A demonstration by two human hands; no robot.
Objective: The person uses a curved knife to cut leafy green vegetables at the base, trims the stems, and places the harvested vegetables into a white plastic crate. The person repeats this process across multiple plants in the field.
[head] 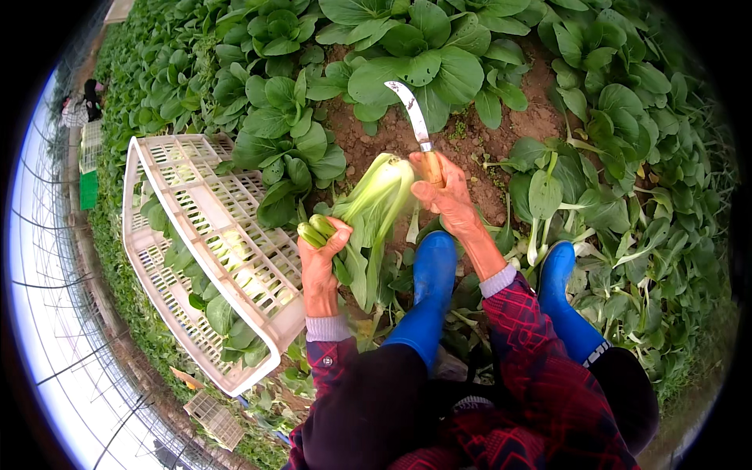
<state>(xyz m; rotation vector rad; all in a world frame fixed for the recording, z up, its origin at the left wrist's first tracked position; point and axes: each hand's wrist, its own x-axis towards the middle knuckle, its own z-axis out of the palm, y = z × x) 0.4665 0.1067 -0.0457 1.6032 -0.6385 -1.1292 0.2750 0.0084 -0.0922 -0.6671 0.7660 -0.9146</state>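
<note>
My right hand (446,197) is closed around the wooden handle of a curved knife (413,111); its blade bears dark soil specks and points up and to the left. Beside it, a cut head of leafy greens (385,176), like bok choy, hangs with its pale base upward and its leaves down. My left hand (322,264) grips stalks at that head's left side, with thick green stem ends (316,229) showing above the fingers. Part of the hold is hidden by the leaves. The fingers of my right hand are close to the head's base.
A white plastic crate (200,247) holding greens lies at the left. Rooted plants (423,59) grow ahead in brown soil. Loose leaves (611,276) cover the ground at right, around my blue boots (435,276). Another crate (214,420) is lower left; a person (79,108) is far left.
</note>
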